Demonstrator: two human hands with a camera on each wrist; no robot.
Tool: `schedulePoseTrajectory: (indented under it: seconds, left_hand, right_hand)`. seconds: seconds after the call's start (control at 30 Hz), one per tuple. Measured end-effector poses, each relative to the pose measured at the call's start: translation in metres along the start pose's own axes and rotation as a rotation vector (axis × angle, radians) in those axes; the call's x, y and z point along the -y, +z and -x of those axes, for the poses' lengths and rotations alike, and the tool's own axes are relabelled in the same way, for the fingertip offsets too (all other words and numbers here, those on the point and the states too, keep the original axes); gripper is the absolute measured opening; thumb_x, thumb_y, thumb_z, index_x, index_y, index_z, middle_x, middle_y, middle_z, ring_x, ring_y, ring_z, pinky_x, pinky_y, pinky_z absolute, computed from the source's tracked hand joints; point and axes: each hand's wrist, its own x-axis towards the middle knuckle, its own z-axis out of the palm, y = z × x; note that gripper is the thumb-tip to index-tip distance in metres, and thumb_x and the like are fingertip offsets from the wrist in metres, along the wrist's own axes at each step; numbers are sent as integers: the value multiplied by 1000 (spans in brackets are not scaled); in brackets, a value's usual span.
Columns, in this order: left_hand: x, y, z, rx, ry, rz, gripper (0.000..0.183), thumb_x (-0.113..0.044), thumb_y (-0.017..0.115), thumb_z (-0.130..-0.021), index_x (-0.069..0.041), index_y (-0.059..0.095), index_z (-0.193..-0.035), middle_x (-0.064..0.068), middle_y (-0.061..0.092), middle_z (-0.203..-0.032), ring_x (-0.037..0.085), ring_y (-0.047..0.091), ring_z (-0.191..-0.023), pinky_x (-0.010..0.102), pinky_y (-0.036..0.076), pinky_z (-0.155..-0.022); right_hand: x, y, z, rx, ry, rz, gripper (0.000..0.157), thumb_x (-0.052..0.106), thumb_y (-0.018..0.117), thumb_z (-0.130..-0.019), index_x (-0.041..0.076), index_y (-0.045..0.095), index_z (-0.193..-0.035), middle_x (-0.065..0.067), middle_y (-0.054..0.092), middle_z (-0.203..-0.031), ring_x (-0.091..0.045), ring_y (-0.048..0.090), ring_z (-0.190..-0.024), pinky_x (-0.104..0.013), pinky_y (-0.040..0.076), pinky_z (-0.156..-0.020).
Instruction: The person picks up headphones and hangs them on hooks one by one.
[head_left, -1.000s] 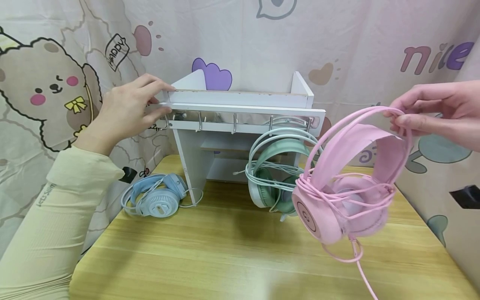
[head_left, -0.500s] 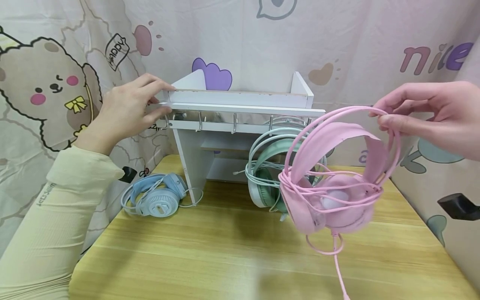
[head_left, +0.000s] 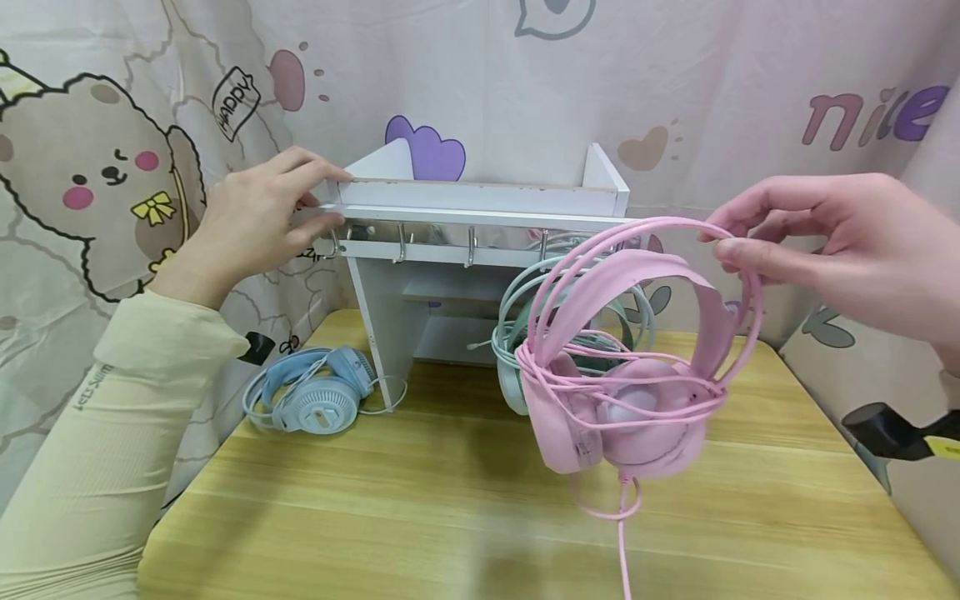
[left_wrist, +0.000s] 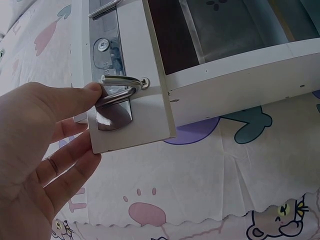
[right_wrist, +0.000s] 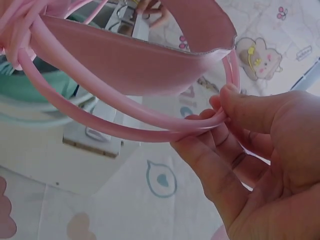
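At left, the blue headset (head_left: 322, 406) is lying on the table (head_left: 420, 508), and our left hand (head_left: 258, 221) is pinching the left end of the rack (head_left: 480, 197), apparently steadying it. Bare hooks (head_left: 472, 247) are lining its front as far as the green headset (head_left: 513, 390), hanging at the right and perhaps blocking the way. In front of that, we are dangling the pink headset (head_left: 557, 421) by its hoops (right_wrist: 145, 134) from our pinching right hand (head_left: 840, 242), presumably hanging it up, and the next move is likely calling for slipping them over a free hook.
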Motion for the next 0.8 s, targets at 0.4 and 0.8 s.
schedulePoseTrajectory:
  seconds: [0.4,0.8]
  left_hand:
    - [1,0,-1,-7,1,-2,43,-28,73,-93,-25,60,-133,2,61,-128,27,73,-91,41,42,-51]
    - [2,-1,-1,6,4,8,43,-26,73,-93,-25,60,-133,3,61,-128,26,73,-92,42,44,-54]
  right_hand:
    - [159,30,0,-74,7,75,12,24,73,-93,35,70,-98,8,72,-80,-4,65,-70,-24,42,-50]
    - [168,48,-16,-34,3,52,8,29,71,-94,34,71,-100,10,71,-84,-9,68,-77,-25,45,-57]
